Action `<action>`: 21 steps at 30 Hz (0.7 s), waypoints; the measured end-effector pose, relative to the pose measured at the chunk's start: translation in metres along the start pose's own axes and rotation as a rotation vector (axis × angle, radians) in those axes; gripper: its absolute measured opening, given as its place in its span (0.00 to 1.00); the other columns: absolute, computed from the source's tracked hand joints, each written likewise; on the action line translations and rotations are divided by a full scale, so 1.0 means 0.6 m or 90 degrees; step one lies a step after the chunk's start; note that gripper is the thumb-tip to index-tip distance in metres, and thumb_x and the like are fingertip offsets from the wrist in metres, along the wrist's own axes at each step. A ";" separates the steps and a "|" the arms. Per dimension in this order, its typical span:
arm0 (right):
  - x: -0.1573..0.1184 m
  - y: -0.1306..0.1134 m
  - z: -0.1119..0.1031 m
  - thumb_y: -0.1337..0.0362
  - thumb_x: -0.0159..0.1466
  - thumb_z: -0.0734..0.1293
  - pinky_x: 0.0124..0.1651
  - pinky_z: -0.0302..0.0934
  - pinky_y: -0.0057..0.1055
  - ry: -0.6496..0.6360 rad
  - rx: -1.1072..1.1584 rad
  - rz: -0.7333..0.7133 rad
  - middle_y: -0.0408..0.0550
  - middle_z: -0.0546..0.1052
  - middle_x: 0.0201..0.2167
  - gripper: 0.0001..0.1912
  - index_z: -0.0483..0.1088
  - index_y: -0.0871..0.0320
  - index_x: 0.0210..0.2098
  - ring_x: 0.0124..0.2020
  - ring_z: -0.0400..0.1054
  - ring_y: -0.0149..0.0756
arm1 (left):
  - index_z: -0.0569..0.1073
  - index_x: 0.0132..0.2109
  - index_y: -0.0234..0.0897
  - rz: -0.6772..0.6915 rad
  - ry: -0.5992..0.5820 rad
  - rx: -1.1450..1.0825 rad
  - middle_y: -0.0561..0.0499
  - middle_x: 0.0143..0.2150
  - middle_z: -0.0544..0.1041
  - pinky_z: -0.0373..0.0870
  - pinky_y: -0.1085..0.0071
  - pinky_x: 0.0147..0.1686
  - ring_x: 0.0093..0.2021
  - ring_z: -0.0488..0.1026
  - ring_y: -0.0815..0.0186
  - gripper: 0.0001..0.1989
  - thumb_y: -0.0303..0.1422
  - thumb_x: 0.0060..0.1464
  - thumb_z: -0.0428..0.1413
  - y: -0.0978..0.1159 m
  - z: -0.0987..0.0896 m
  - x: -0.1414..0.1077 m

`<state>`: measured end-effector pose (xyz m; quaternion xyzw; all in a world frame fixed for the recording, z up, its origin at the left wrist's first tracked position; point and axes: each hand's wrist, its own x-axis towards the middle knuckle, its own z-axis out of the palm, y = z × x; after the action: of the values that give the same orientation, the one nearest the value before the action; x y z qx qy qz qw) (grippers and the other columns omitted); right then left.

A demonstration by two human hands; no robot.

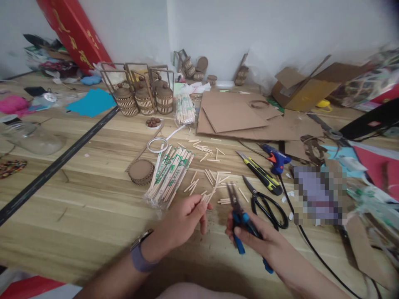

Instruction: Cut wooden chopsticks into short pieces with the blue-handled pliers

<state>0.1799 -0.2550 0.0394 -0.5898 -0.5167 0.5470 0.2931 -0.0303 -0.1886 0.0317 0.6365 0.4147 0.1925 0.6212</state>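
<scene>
My left hand [190,214] pinches a wooden stick [214,189] and what look like short stick ends between thumb and fingers. In my right hand [255,236] is a pair of blue-handled pliers [238,211], jaws pointing away from me and slightly apart. The jaws do not touch the stick. Cut stick pieces [212,176] lie scattered just beyond both hands. To the left is a bundle of paper-wrapped chopsticks [173,172] in clear plastic. A round cardboard piece with a corrugated rim [141,172] sits beside it.
At right lie black scissors [269,209], a yellow-black utility knife [262,172] and a blue glue gun [276,158] with a trailing cable. Cardboard sheets [233,114] lie farther back. Small lidded baskets with handles [143,97] stand at the back left, near a jar [34,139].
</scene>
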 end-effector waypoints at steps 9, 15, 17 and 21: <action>0.038 0.013 0.005 0.67 0.66 0.61 0.45 0.68 0.40 0.193 -0.486 -0.361 0.56 0.76 0.44 0.07 0.68 0.56 0.43 0.46 0.72 0.47 | 0.73 0.41 0.38 0.111 0.000 0.378 0.47 0.41 0.79 0.66 0.67 0.42 0.42 0.75 0.60 0.13 0.33 0.66 0.44 -0.010 0.024 -0.008; 0.047 0.023 0.020 0.67 0.65 0.60 0.34 0.67 0.40 0.200 -0.582 -0.307 0.53 0.77 0.32 0.05 0.67 0.57 0.36 0.34 0.73 0.49 | 0.73 0.49 0.37 0.119 0.032 0.492 0.43 0.46 0.79 0.67 0.59 0.52 0.50 0.74 0.55 0.15 0.28 0.66 0.43 -0.011 0.030 -0.006; 0.047 0.025 0.022 0.65 0.66 0.60 0.35 0.67 0.40 0.193 -0.572 -0.270 0.54 0.77 0.33 0.05 0.67 0.57 0.36 0.35 0.73 0.49 | 0.74 0.48 0.36 0.087 0.013 0.526 0.41 0.46 0.79 0.68 0.58 0.50 0.49 0.75 0.53 0.15 0.28 0.66 0.42 -0.005 0.031 -0.004; 0.047 0.024 0.026 0.66 0.65 0.59 0.38 0.67 0.39 0.171 -0.558 -0.214 0.54 0.78 0.36 0.06 0.67 0.56 0.38 0.38 0.73 0.48 | 0.74 0.49 0.34 0.062 -0.017 0.554 0.39 0.44 0.80 0.69 0.59 0.43 0.43 0.77 0.52 0.16 0.28 0.66 0.42 0.005 0.032 -0.003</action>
<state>0.1656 -0.2363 0.0131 -0.6316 -0.7440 0.1418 0.1654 -0.0160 -0.2019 0.0318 0.8604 0.4181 0.0205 0.2905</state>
